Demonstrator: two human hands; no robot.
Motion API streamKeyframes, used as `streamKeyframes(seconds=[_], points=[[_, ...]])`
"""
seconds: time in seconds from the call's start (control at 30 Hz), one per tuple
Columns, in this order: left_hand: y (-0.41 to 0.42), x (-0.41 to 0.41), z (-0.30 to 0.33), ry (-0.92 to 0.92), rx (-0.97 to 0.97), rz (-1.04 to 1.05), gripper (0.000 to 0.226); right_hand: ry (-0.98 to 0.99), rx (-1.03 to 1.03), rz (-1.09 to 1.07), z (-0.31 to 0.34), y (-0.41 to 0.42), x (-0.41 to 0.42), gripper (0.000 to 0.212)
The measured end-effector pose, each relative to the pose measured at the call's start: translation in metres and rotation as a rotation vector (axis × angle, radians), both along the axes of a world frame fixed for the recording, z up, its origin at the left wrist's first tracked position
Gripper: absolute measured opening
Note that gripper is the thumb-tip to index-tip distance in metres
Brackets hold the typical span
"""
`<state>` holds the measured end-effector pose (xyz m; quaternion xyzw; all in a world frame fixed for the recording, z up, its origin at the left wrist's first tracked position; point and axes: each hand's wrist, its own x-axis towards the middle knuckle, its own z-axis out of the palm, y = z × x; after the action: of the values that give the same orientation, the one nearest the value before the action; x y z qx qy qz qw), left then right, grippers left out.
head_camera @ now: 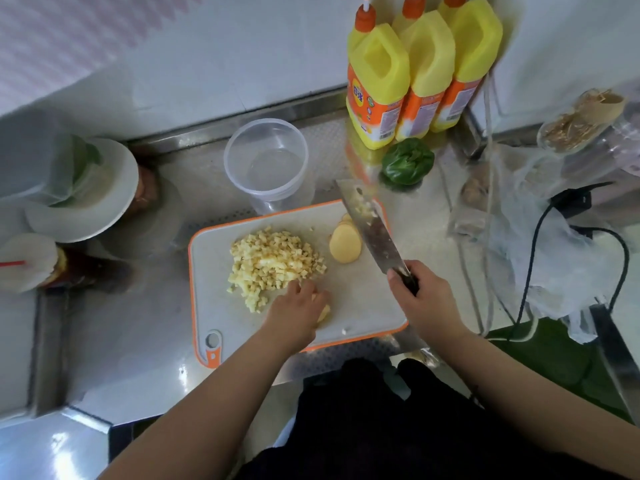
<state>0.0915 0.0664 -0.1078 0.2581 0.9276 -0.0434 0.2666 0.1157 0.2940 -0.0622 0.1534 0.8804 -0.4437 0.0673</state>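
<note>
Dicing is the step: my left hand (298,306) curls over a pale yellow potato chunk (324,311) on the white, orange-rimmed cutting board (367,306), beside the heap of small yellow cubes (273,258). My right hand (420,292) clasps the steel cleaver (367,223), lifted; next, I judge, a careful chop beside my knuckles.

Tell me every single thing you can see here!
cutting board: 1, white with orange rim, middle of counter
diced potato: 1 pile, pale yellow, left on the board
potato slices: a few, pale yellow, far right on the board
cleaver: 1, steel blade, dark handle, over the board's right side
plastic container: 1, clear, behind the board
detergent bottles: 3, yellow and orange, back of counter
green vegetable: 1, green, before the bottles
plate: 1, white, far left, with greens
plastic bags: several, clear, far right
cable: 1, black, far right
counter: 1, steel, beneath everything
left grip: holds a potato piece on the board
right grip: grips the cleaver handle
</note>
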Motion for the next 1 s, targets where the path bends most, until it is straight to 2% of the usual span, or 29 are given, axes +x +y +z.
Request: streamKeyframes(seconds=[0.1,0.23,0.3,0.5,0.63,0.8,1.0], points=[[-0.033,0.007,-0.006,-0.007,0.000,0.002,0.064,0.010,0.124,0.197,-0.001,-0.020,0.001,0.009],[-0.050,0.016,-0.004,-0.019,0.077,0.020,0.063,0.002,0.167,0.360,-0.004,-0.042,-0.001,0.010],[-0.053,0.019,-0.004,-0.003,0.102,0.054,0.063,-0.046,0.192,0.412,-0.006,-0.050,-0.003,0.007],[-0.055,0.023,-0.003,0.003,0.082,0.108,0.062,-0.153,0.198,0.456,-0.007,-0.064,-0.011,0.020],[-0.056,0.029,-0.003,0.024,0.080,0.133,0.060,-0.158,0.369,0.634,-0.011,-0.074,-0.026,0.036],[-0.056,0.037,-0.005,0.063,0.068,0.125,0.057,-0.109,0.630,0.901,-0.023,-0.089,-0.062,0.045],[-0.063,0.046,-0.007,0.032,0.092,0.164,0.063,-0.115,0.710,1.073,-0.016,-0.108,-0.093,0.043]])
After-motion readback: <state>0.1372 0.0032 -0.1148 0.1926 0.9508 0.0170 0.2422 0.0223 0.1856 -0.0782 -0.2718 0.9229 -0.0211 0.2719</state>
